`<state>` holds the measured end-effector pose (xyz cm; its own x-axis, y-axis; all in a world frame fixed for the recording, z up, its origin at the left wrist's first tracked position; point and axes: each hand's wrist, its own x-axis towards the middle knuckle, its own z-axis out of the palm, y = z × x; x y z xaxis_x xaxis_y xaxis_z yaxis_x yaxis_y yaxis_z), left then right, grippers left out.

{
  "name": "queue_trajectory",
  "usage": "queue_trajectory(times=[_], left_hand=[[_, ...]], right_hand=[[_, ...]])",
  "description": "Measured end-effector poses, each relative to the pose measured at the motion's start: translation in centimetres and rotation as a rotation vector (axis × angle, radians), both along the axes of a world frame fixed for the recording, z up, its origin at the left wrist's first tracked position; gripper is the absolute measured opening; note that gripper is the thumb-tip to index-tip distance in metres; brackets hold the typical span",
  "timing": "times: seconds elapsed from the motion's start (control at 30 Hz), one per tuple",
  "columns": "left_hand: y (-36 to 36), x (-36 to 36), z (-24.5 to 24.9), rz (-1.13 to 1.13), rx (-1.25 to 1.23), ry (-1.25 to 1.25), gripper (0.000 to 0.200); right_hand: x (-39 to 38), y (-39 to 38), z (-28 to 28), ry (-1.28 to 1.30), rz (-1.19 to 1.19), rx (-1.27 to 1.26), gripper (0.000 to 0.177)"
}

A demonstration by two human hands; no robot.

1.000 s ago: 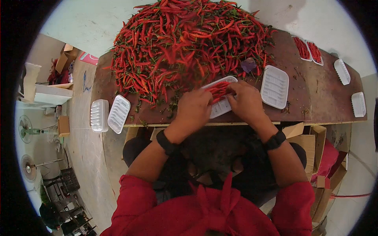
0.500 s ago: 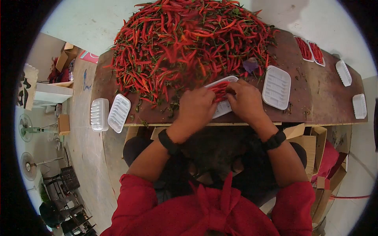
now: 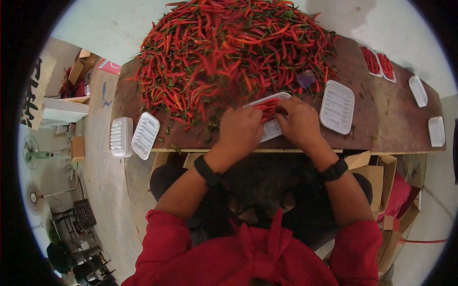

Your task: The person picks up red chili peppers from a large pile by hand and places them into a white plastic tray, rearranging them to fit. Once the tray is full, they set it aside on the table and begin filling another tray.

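Observation:
A white ribbed tray [image 3: 273,132] lies at the table's front edge between my hands. Red chili peppers [image 3: 268,108] rest side by side across its far part. From the left, my left hand [image 3: 239,129] has its fingers closed around the peppers' ends; its fingertips are partly hidden. My right hand [image 3: 299,120] pinches the peppers' other ends, thumb and fingers curled together. Just beyond both hands rises a large heap of red chili peppers [image 3: 224,52] with green stems. Right of my right hand lies a bare white tray [image 3: 337,107].
On the left stand a stack of white trays [image 3: 121,137] and a single tray [image 3: 145,136]. Two chili-filled trays [image 3: 387,66] lie far right, with white trays [image 3: 436,131] near that edge. Cardboard boxes [image 3: 374,183] sit below the table [image 3: 365,121].
The view has shifted very slightly. Both hands stay at the tray with the peppers, their fingers barely moved.

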<state>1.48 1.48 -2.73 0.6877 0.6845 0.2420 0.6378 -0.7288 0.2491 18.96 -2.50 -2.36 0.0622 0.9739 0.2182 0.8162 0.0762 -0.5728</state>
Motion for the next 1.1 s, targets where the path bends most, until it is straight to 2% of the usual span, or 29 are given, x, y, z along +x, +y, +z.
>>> queue_trajectory(times=[0.13, 0.2, 0.53, 0.63, 0.7, 0.9, 0.97, 1.1], left_hand=[[0.1, 0.0, -0.4, 0.012, -0.009, -0.036, 0.018], [0.2, 0.0, -0.8, -0.021, 0.066, -0.146, 0.016], [0.1, -0.6, -0.5, 0.009, 0.083, -0.177, 0.020], [1.1, -1.9, 0.0, 0.064, 0.082, -0.133, 0.018], [2.2, -3.5, 0.6, 0.238, 0.039, -0.123, 0.014], [4.1, -8.1, 1.3, 0.399, 0.119, -0.115, 0.018], [4.3, -8.7, 1.3, 0.520, -0.035, 0.154, 0.025], [4.5, -8.7, 0.5, 0.535, -0.111, 0.227, 0.033]], right_hand=[[-0.1, -0.2, 0.6, 0.006, 0.013, 0.011, 0.019], [-0.2, -0.3, 0.8, 0.010, 0.016, 0.027, 0.019], [-0.1, -0.6, 0.4, -0.014, 0.003, 0.032, 0.020], [-0.1, -0.8, 0.5, -0.023, 0.015, 0.062, 0.019], [-0.2, -1.0, 0.8, -0.013, 0.019, 0.064, 0.018], [-0.5, -1.8, 1.7, 0.017, 0.041, 0.022, 0.019], [-0.6, -2.0, 1.6, 0.007, 0.050, 0.035, 0.017], [-0.8, -2.3, 1.6, 0.008, 0.051, 0.080, 0.017]])
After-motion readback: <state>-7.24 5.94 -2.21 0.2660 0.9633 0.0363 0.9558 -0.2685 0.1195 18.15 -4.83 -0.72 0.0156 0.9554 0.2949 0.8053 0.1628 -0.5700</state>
